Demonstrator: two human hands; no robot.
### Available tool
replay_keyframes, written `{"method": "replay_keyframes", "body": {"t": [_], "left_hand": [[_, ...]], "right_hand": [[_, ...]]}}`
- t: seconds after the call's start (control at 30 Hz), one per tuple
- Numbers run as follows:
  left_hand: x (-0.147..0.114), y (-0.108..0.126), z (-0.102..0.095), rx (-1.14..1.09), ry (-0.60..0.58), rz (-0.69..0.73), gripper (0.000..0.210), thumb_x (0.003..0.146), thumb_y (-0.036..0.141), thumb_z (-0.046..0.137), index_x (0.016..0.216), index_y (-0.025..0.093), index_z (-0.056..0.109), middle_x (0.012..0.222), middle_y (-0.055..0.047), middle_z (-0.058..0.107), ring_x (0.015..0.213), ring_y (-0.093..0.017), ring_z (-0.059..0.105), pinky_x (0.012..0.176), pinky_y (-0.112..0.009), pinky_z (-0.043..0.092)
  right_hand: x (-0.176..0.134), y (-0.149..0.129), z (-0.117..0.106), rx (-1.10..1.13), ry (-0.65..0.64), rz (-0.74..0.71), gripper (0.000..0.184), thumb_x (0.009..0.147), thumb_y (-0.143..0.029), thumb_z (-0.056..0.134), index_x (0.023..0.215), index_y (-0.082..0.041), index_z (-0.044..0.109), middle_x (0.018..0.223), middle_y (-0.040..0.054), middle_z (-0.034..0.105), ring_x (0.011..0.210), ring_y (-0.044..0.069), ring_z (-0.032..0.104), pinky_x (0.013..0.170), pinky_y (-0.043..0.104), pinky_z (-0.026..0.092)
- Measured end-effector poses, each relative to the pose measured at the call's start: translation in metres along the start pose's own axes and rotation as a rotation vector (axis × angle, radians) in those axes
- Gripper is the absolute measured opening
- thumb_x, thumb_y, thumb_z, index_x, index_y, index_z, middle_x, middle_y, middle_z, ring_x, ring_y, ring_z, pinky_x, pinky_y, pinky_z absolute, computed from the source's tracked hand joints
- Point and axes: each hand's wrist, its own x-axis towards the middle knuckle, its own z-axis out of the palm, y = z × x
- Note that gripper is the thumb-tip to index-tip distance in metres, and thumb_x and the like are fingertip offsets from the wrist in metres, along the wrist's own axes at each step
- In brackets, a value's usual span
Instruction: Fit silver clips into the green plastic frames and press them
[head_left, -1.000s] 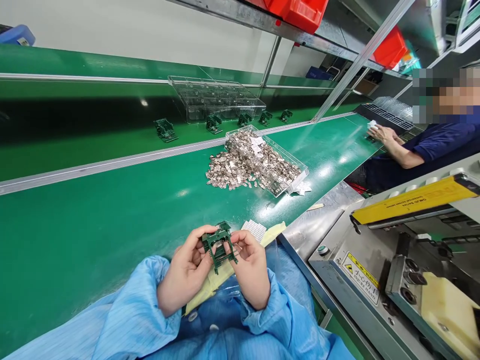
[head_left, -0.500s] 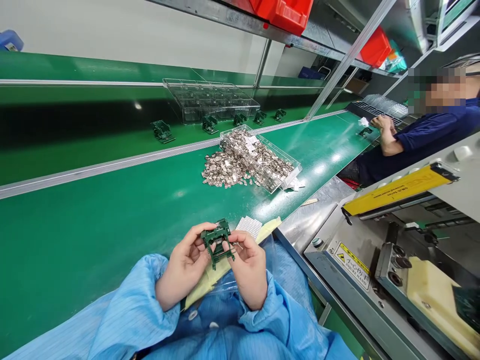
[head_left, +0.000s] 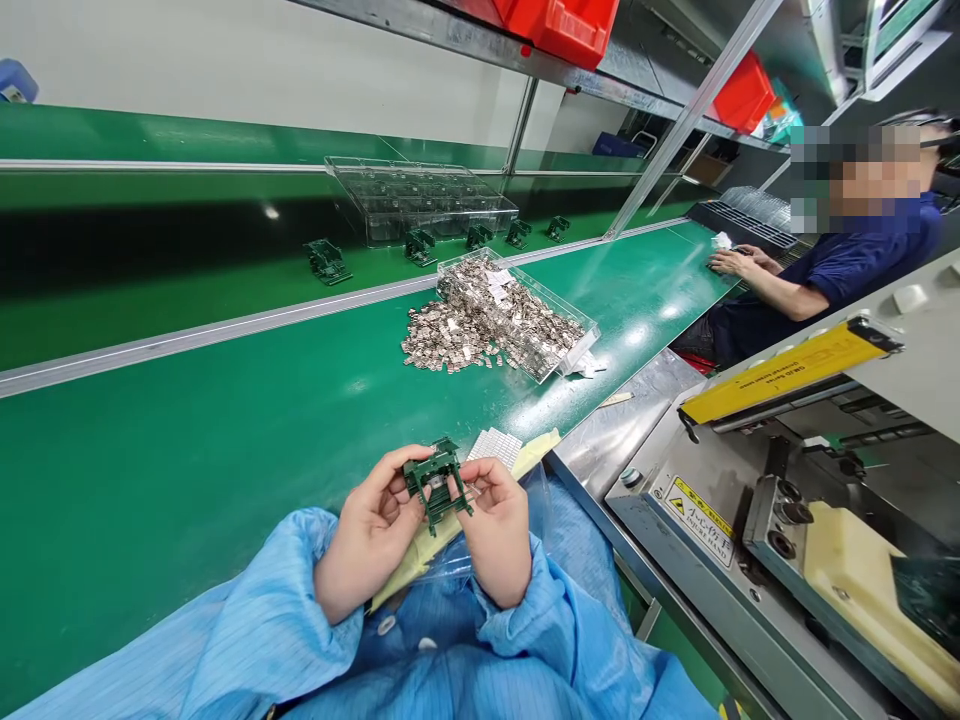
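A dark green plastic frame part [head_left: 436, 478] with an opening in its middle is held up between my two hands. My left hand [head_left: 373, 535] grips its left side, thumb in front and fingers behind. Fingers of my right hand [head_left: 495, 525] pinch its right side; whether they hold anything small besides is hidden. Just behind my right hand lies a white sheet of small squares [head_left: 495, 447] on yellow paper [head_left: 538, 452]. Farther off, a clear tray [head_left: 577, 350] is heaped with small metal pieces [head_left: 457, 335], many spilled to its left.
Several similar green parts [head_left: 325, 262] stand along the conveyor near a clear compartment box [head_left: 427, 205]. At right is a machine [head_left: 697, 520] with a yellow bar [head_left: 787, 370]. A co-worker [head_left: 840, 265] sits beyond it. Red bins [head_left: 574, 30] sit on the overhead shelf.
The green part has tilted slightly in my hands, which stay in nearly the same place. The co-worker's hands have moved left and down onto a dark part on the table.
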Motion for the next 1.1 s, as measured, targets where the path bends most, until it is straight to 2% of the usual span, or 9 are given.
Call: {"method": "replay_keyframes", "body": {"t": [0.2, 0.4, 0.57, 0.67, 0.77, 0.83, 0.9, 1.0, 1.1], "left_hand": [[-0.005, 0.005, 0.005, -0.007, 0.011, -0.029, 0.035, 0.079, 0.024, 0.066, 0.112, 0.021, 0.057, 0.101, -0.006, 0.068, 0.088, -0.018, 0.068, 0.073, -0.024, 0.056], [-0.013, 0.005, 0.015, 0.038, -0.038, -0.055, 0.037, 0.080, 0.025, 0.065, 0.115, 0.021, 0.057, 0.103, -0.007, 0.068, 0.087, -0.019, 0.069, 0.069, -0.024, 0.056], [-0.022, 0.001, 0.027, 0.053, -0.127, -0.064, 0.033, 0.083, 0.028, 0.063, 0.115, 0.022, 0.057, 0.099, -0.006, 0.068, 0.074, -0.015, 0.067, 0.064, -0.023, 0.056], [-0.020, 0.000, 0.029, 0.021, -0.236, -0.104, 0.033, 0.084, 0.031, 0.063, 0.115, 0.022, 0.056, 0.102, -0.007, 0.067, 0.078, -0.016, 0.067, 0.067, -0.025, 0.057], [-0.003, 0.000, 0.028, -0.007, -0.232, -0.097, 0.038, 0.081, 0.034, 0.067, 0.115, 0.021, 0.053, 0.100, -0.006, 0.067, 0.079, -0.017, 0.068, 0.067, -0.025, 0.056], [0.019, -0.003, 0.031, 0.010, -0.143, -0.010, 0.040, 0.080, 0.032, 0.069, 0.114, 0.021, 0.052, 0.098, -0.004, 0.066, 0.080, -0.016, 0.066, 0.070, -0.023, 0.055], [0.046, -0.010, 0.040, 0.058, -0.087, 0.105, 0.038, 0.080, 0.028, 0.068, 0.113, 0.020, 0.052, 0.099, -0.004, 0.065, 0.085, -0.014, 0.064, 0.077, -0.022, 0.052], [0.077, -0.025, 0.062, 0.100, -0.157, 0.181, 0.037, 0.081, 0.025, 0.064, 0.115, 0.017, 0.051, 0.101, -0.005, 0.063, 0.088, -0.013, 0.062, 0.079, -0.022, 0.048], [0.082, -0.035, 0.081, 0.110, -0.251, 0.157, 0.037, 0.082, 0.023, 0.060, 0.118, 0.017, 0.051, 0.093, -0.004, 0.064, 0.079, -0.013, 0.061, 0.071, -0.022, 0.048]], "right_hand": [[-0.003, -0.003, -0.003, 0.043, -0.006, 0.040, 0.029, 0.064, -0.039, 0.081, 0.068, -0.021, 0.058, 0.062, -0.0016, 0.058, 0.055, 0.015, 0.053, 0.050, 0.025, 0.047], [-0.014, -0.002, -0.018, 0.127, 0.007, 0.098, 0.031, 0.061, -0.035, 0.084, 0.067, -0.020, 0.058, 0.061, -0.0021, 0.058, 0.056, 0.014, 0.053, 0.051, 0.024, 0.047], [-0.026, 0.002, -0.037, 0.196, 0.034, 0.145, 0.033, 0.059, -0.033, 0.086, 0.068, -0.018, 0.058, 0.063, -0.0023, 0.059, 0.057, 0.013, 0.054, 0.053, 0.023, 0.047], [-0.034, 0.009, -0.055, 0.167, 0.047, 0.116, 0.031, 0.068, -0.038, 0.082, 0.075, -0.019, 0.059, 0.068, -0.0011, 0.061, 0.062, 0.014, 0.057, 0.058, 0.024, 0.049], [-0.036, 0.023, -0.076, 0.103, 0.106, 0.087, 0.031, 0.078, -0.047, 0.072, 0.086, -0.019, 0.061, 0.076, 0.0019, 0.064, 0.067, 0.015, 0.059, 0.063, 0.027, 0.052], [-0.032, 0.035, -0.087, 0.022, 0.114, 0.111, 0.036, 0.080, -0.053, 0.068, 0.086, -0.018, 0.063, 0.075, 0.0033, 0.065, 0.063, 0.015, 0.059, 0.060, 0.027, 0.051], [-0.026, 0.045, -0.091, -0.052, 0.070, 0.135, 0.042, 0.078, -0.058, 0.066, 0.082, -0.017, 0.065, 0.071, 0.0038, 0.066, 0.060, 0.015, 0.057, 0.056, 0.026, 0.049], [-0.015, 0.055, -0.085, -0.084, -0.006, 0.124, 0.046, 0.075, -0.062, 0.067, 0.077, -0.016, 0.065, 0.068, 0.0036, 0.066, 0.060, 0.015, 0.058, 0.057, 0.026, 0.047], [-0.008, 0.060, -0.079, -0.095, -0.047, 0.092, 0.047, 0.076, -0.063, 0.066, 0.075, -0.017, 0.062, 0.066, 0.0022, 0.063, 0.059, 0.015, 0.056, 0.058, 0.026, 0.046]]}}
